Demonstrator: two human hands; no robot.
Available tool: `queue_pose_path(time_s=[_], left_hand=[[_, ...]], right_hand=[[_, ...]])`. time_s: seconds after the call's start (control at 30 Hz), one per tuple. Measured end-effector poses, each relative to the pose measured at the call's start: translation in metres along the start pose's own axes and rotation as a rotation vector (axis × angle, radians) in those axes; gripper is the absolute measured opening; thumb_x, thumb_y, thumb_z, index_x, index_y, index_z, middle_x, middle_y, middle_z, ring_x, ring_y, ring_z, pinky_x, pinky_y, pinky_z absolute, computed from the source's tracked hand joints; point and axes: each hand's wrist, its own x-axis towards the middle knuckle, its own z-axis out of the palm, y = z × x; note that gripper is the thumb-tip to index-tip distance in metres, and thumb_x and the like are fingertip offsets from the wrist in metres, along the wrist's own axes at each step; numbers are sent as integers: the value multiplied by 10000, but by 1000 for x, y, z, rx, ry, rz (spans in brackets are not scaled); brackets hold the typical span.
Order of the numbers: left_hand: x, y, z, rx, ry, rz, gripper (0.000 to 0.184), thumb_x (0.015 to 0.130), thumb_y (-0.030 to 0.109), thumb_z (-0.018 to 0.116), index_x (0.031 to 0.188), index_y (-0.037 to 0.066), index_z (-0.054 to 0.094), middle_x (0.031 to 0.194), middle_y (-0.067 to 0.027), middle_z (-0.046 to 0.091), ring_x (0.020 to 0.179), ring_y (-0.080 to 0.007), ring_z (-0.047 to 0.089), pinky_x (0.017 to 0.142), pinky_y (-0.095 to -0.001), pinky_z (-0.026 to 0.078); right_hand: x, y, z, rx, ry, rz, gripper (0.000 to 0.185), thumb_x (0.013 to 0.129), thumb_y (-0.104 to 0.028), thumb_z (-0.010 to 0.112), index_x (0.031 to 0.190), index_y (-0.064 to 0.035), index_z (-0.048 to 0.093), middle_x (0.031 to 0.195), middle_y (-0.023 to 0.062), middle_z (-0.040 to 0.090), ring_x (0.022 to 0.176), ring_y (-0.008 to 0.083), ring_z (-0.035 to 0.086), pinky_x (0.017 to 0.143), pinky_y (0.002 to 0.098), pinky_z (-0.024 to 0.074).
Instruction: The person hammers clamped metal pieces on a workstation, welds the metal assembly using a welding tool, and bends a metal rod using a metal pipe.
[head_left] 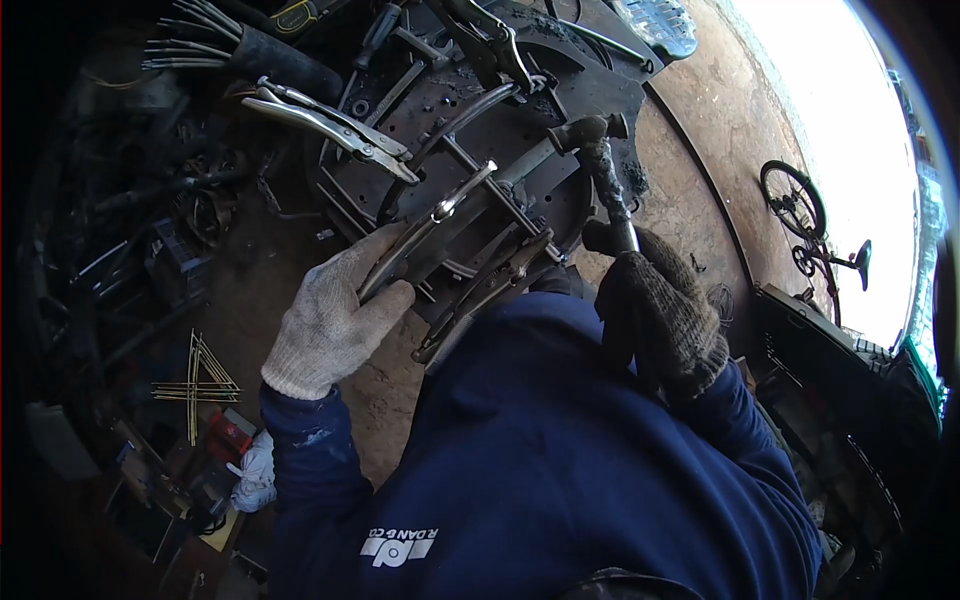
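My left hand [335, 315], in a pale knit glove, is closed around the handles of locking pliers [425, 228]. Their jaws reach a thin bar of a metal rod frame [470, 165] on the dark steel worktable [622, 95]. In a dark, dirty glove, my right hand [668, 312] grips a hammer [608, 185] by its handle. The hammer's head is over the table, right of the frame. Another pair of locking pliers [505, 268] is at the frame's near side, close to my body. More locking pliers [335, 132] are at its left, others [500, 45] at the far end.
A screwdriver [378, 35] and a dark tube of metal rods [265, 62] are at the back left. Crossed thin rods [195, 388] lie at lower left near a red box [230, 432]. A bicycle [800, 210] lies towards the bright right side.
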Motion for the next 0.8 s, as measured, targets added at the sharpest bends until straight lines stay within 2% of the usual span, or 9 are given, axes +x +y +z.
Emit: queue_pose_path(time_s=[0.17,0.3,0.37,0.47,0.63,0.7,0.8], left_hand=[[-1,4,0,-30,-18,-47,491,928,177,602,1378,-10,537,1161,-209,701,1077,-288,704,928,-379,556],[-2,-4,1,6,11,0,512,921,173,616,1389,-17,530,1152,-198,705,1081,-260,698,944,-368,541],[-3,-5,-2,-135,-61,-94,520,924,168,626,1401,-15,526,1162,-175,703,1089,-223,682,962,-349,521],[-7,-14,-1,-249,-56,-96,502,946,166,622,1410,-3,527,1186,-157,696,1101,-193,664,977,-334,506],[-4,-8,5,-180,-15,-63,473,971,157,604,1412,5,529,1206,-151,691,1104,-186,664,969,-330,512],[-3,-6,6,-156,-6,-31,463,977,151,596,1412,7,530,1200,-149,695,1099,-184,666,965,-328,514],[-3,-2,5,-170,-23,-101,455,978,151,589,1408,13,537,1191,-143,702,1086,-184,672,954,-323,520]], right_hand=[[-1,8,2,96,-49,49,451,1000,-319,621,1381,-88,552,826,18,602,683,90,560,572,247,464],[-4,6,7,153,-44,97,456,985,-298,650,1378,-88,554,855,-13,580,759,86,551,614,241,454],[-4,6,7,146,-39,97,456,987,-300,646,1379,-86,552,845,-8,579,746,86,549,606,243,452],[-4,6,6,107,-24,91,453,992,-304,637,1377,-82,549,819,-3,571,713,84,538,587,247,447],[-5,6,9,77,4,99,451,997,-318,630,1369,-77,547,774,-2,550,655,77,507,561,250,430],[-5,10,9,130,-30,79,443,997,-309,636,1364,-77,548,773,-10,547,653,72,500,560,246,425],[-4,18,7,245,-122,63,421,1000,-277,631,1363,-80,549,795,-16,549,676,71,504,576,242,424]])
